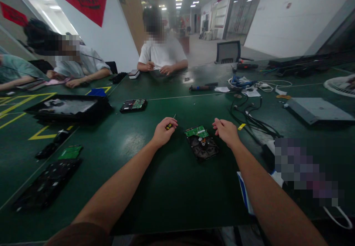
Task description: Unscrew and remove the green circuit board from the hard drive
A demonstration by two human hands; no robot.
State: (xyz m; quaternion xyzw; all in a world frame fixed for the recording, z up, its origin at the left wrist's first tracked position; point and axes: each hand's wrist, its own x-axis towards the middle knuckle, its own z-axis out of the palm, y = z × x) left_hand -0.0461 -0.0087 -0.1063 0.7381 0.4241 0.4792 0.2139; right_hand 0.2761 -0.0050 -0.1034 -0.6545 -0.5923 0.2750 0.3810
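A hard drive (203,148) lies on the green table in front of me, its green circuit board (196,131) facing up at the far end. Left of it, my left hand (164,130) is closed around a small screwdriver (168,126) with a yellow and black handle; the thin shaft points up and away. My right hand (225,130) is just right of the drive, above the table and apart from it. Its thumb and fingers are pinched together, and whatever may be between them is too small to make out.
More hard drives lie at the left (50,177) and farther back (133,105). A black tray (74,107) stands far left. Black cables (253,120), a grey metal box (318,110) and a white fan (342,85) are on the right. Across the table sits a person (163,54).
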